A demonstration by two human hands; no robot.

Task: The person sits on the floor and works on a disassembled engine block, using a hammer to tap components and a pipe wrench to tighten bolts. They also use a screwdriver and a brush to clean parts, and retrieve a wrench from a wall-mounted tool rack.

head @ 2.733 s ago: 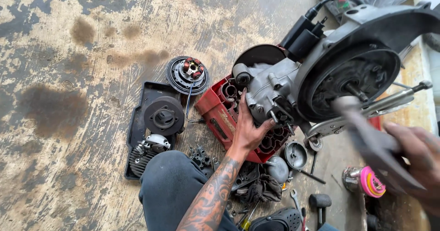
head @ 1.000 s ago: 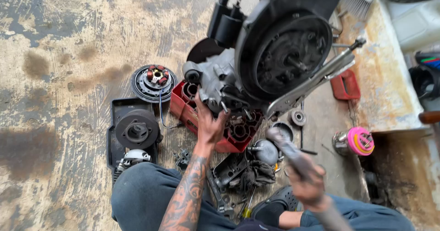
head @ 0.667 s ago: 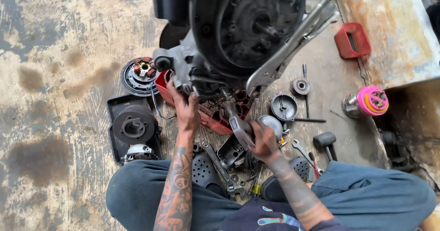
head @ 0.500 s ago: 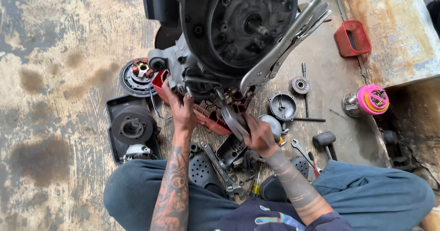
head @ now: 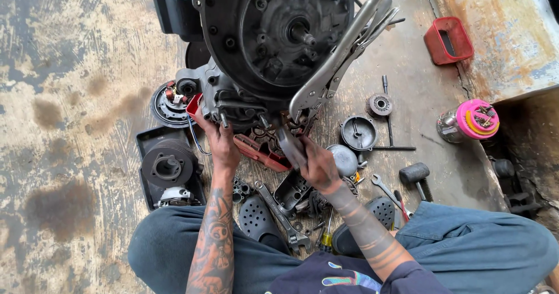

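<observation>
A large dark engine casing stands on the stained floor in front of me, with locking pliers clamped across its round face. My left hand presses against the lower left of the engine, beside a red tray under it. My right hand grips a grey metal tool whose tip points up under the engine's lower edge. My legs in blue trousers frame the scattered parts.
A black tray with a pulley lies left, a stator above it. Right of the engine lie a round cover, a bearing, a mallet, wrenches, a pink-lidded jar and a red box.
My right hand swung the tool down from the right side and brought it in under the engine. The view shifted so the engine sits centred; my left hand stayed on the engine.
</observation>
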